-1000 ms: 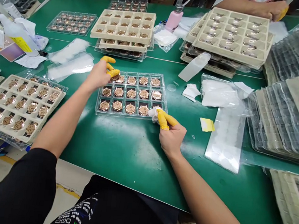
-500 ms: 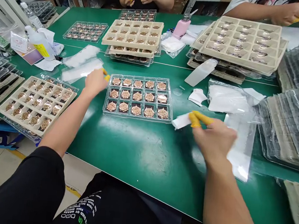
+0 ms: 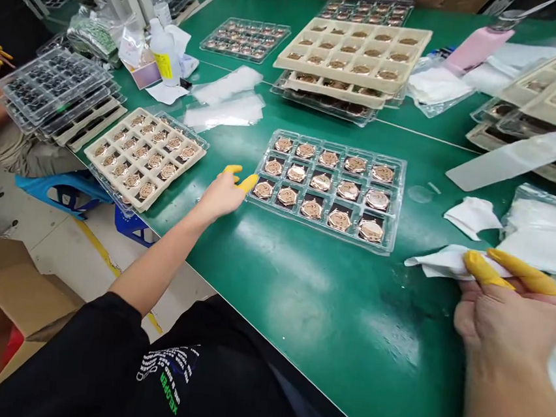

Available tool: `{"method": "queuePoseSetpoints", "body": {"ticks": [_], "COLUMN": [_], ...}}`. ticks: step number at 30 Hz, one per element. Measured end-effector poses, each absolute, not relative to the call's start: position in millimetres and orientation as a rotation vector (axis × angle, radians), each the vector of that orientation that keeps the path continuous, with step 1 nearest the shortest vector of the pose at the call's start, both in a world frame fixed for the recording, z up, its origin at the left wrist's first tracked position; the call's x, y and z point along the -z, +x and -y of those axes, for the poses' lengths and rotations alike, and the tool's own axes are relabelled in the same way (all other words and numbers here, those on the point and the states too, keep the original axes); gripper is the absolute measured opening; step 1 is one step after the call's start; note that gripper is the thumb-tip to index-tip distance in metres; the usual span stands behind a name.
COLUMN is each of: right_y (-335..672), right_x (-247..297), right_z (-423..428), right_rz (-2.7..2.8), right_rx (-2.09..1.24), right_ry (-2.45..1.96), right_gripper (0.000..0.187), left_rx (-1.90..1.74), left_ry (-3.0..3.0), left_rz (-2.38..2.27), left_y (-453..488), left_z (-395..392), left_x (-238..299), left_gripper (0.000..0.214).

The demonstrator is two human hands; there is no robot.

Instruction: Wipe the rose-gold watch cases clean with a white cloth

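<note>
A clear plastic tray [image 3: 322,229] lies before me, its compartments filled with rose-gold watch cases. My left hand [image 3: 225,193] is at the tray's left edge with yellow-cotted fingers apart and nothing between them. Whether a fingertip touches the rim, I cannot tell. To the right of the tray, my right hand [image 3: 509,309], also in yellow finger cots, pinches a white cloth [image 3: 443,260] just above the table. Beyond my left hand rests a beige tray [image 3: 109,172] of similar watch cases, stacked on a clear one.
Stacked beige trays [image 3: 354,52] stand behind. A pink bottle [image 3: 477,49], white wipes [image 3: 474,217] and a translucent plastic piece [image 3: 511,159] lie right. Clear sleeves [image 3: 226,102] and a labelled bottle [image 3: 165,57] are at back left. Co-workers' hands show at the far edge and far left.
The view has swung left. My left hand has come back from near the plastic sleeves to the tray's left edge. My right hand still holds the cloth, right of the tray.
</note>
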State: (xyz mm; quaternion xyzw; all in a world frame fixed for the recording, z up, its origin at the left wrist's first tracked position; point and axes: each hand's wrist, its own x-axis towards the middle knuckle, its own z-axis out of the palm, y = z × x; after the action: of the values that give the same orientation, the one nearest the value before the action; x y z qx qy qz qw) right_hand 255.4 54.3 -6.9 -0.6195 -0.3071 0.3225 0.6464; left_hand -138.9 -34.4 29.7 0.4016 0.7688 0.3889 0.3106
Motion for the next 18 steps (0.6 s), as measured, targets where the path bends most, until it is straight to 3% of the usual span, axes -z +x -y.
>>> {"method": "queuePoseSetpoints", "body": {"ticks": [9, 18], "right_y": [252.6, 262.8], "right_x": [25.8, 18.1], "right_z": [-30.3, -31.0], "right_rz": [0.906, 0.809], "right_rx": [-0.96, -1.069], "right_ry": [-1.417, -1.43], "right_gripper": [0.041, 0.042], "left_rx": [-1.08, -1.599], "left_ry": [0.64, 0.535], "left_rz": [-1.684, -1.428], "left_y": [-111.7, -131.4], "left_z": [-55.0, 65.1], "left_x": [-27.9, -45.6], "left_gripper": [0.042, 0.031]}}
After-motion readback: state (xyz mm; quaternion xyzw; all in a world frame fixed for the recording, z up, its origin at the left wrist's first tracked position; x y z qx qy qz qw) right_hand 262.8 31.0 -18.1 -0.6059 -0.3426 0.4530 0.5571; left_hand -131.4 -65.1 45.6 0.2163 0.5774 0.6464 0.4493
